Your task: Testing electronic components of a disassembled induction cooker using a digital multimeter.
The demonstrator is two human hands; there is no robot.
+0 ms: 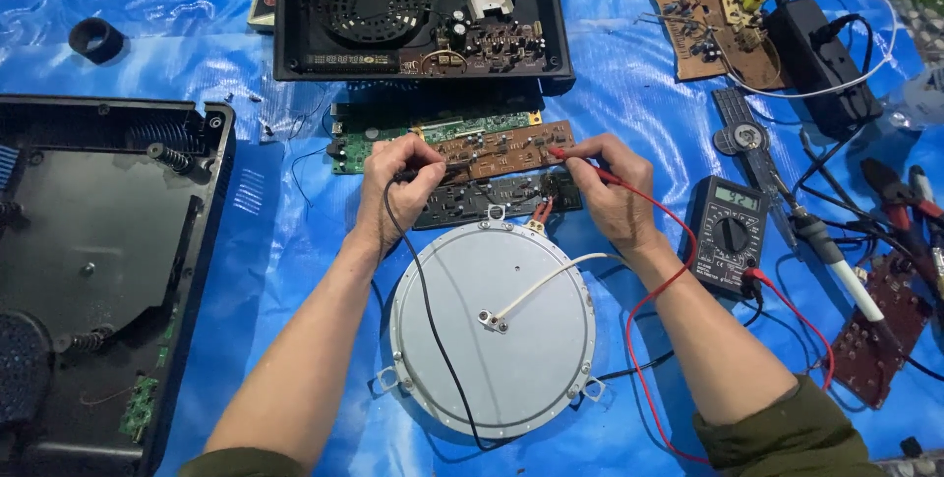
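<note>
Sleeves: olive-green cuffs at the bottom edge, forearms bare above them.
Round metal disc (492, 325): nearest the viewer, lying flat on the blue plastic sheet (610, 93), a white wire fixed at its centre and the black lead draped across it.
Left hand (398, 187): fingers curled shut around a black test probe (418, 174), tip laid on the brown circuit board (497, 148).
Right hand (615, 192): fingers pinched closed on a red test probe (580, 162), tip touching the same board's right end.
Brown circuit board: between the two hands, just beyond the disc, beside a green board and above a dark strip board.
Digital multimeter (728, 231): just right of the right hand, red lead plugged in, display lit.
Black housing shell (98, 270): far left, open, with springs.
Open appliance base (418, 10): farthest back, fan grille and electronics exposed.
Loose boards and tools: upper right and right edge, well apart from the hands.
</note>
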